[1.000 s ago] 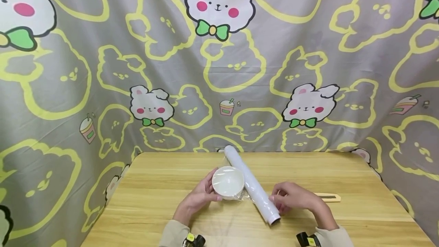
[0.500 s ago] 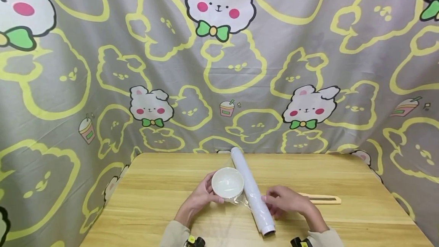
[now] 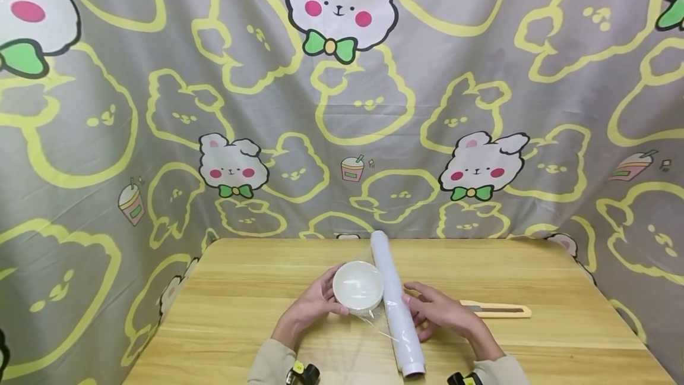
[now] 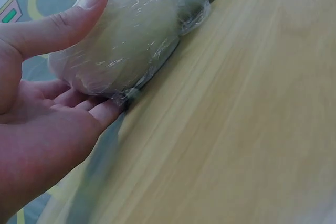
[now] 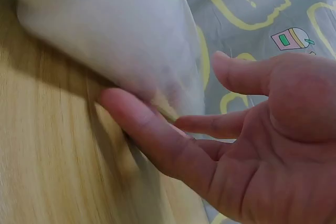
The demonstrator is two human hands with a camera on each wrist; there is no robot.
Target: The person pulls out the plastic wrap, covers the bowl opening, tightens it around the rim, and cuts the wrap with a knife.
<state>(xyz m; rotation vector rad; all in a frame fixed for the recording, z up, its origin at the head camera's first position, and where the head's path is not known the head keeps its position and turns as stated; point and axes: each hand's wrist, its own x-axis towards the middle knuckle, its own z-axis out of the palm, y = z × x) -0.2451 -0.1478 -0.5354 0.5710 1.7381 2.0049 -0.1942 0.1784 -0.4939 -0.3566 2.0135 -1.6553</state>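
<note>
A white bowl [image 3: 358, 287] has clear cling film stretched over its mouth. My left hand [image 3: 315, 303] holds it from the left side. In the left wrist view, the thumb lies along the film-covered wall of the bowl [image 4: 126, 45] and the other fingers curl beneath it. Right beside the bowl lies a long roll of cling film [image 3: 398, 308], slanting from the table's back edge toward the front. Loose film runs from the bowl to the roll. My right hand [image 3: 439, 310] is at the roll's right side, its fingers extended and spread, fingertips right at the roll [image 5: 115, 35].
A yellow utility knife [image 3: 502, 311] lies on the wooden table [image 3: 561, 343], just beyond my right hand and partly behind it. A grey curtain [image 3: 331, 106] with cartoon prints hangs along the back and sides of the table.
The roll has swung round: its far end moved right and its near end came toward me. My right hand shifted left and its fingers spread out. The left hand with the bowl barely moved.
</note>
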